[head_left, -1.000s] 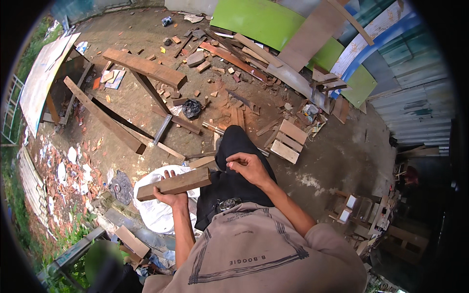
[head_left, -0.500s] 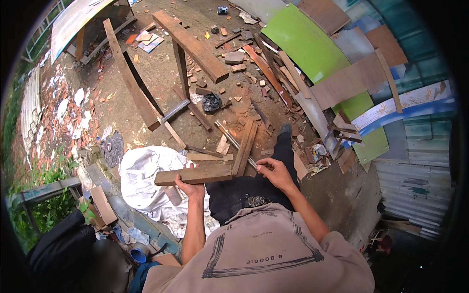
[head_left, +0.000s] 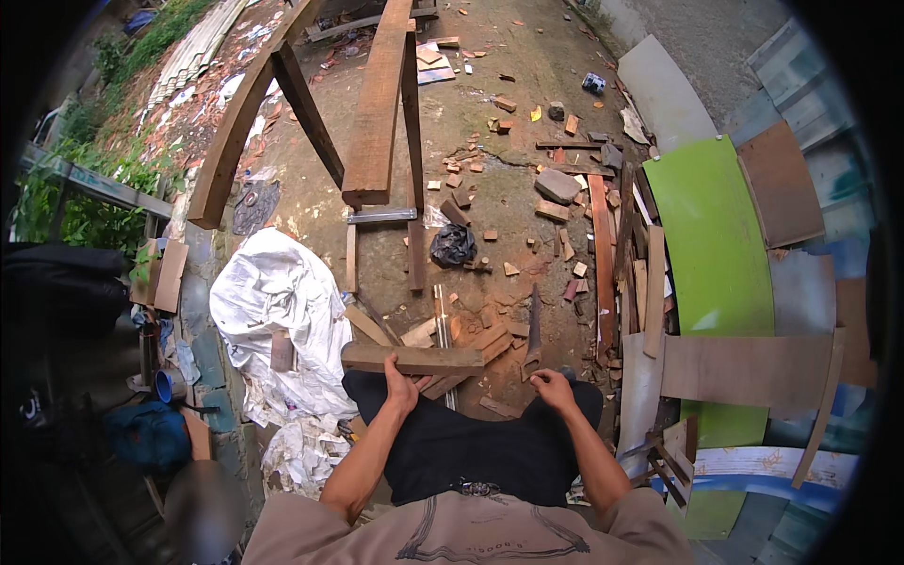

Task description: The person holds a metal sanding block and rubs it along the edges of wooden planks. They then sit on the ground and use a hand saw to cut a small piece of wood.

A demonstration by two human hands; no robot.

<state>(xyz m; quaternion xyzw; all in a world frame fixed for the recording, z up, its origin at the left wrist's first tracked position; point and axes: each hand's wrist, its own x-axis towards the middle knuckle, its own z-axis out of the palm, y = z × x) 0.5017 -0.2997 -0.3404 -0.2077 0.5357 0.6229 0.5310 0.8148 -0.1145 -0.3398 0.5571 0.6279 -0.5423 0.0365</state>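
My left hand (head_left: 405, 388) grips a short wooden beam (head_left: 414, 361) from its near side. The beam lies level across the front of my lap. Under and behind its right end are other wood pieces (head_left: 492, 341). A silver metal bar (head_left: 442, 315) points away from me behind the beam. My right hand (head_left: 554, 389) is over my right knee, thumb and fingertips pinched together; whatever is between them is too small to make out. Just beyond those fingertips lies what looks like a handsaw (head_left: 534, 325), its dark blade pointing away. I cannot tell whether the hand touches it.
Ahead stand wooden trestles (head_left: 377, 122) with a metal crosspiece (head_left: 381, 216). A white sack (head_left: 278, 311) lies to the left. Wood scraps and a black plastic bag (head_left: 453, 244) litter the ground. Green board (head_left: 711, 245) and other panels lean along the right.
My view has turned right and shifted. The beam in my left hand now lies further right, over the other wood pieces. My right hand has moved away from the metal bar to my right knee.
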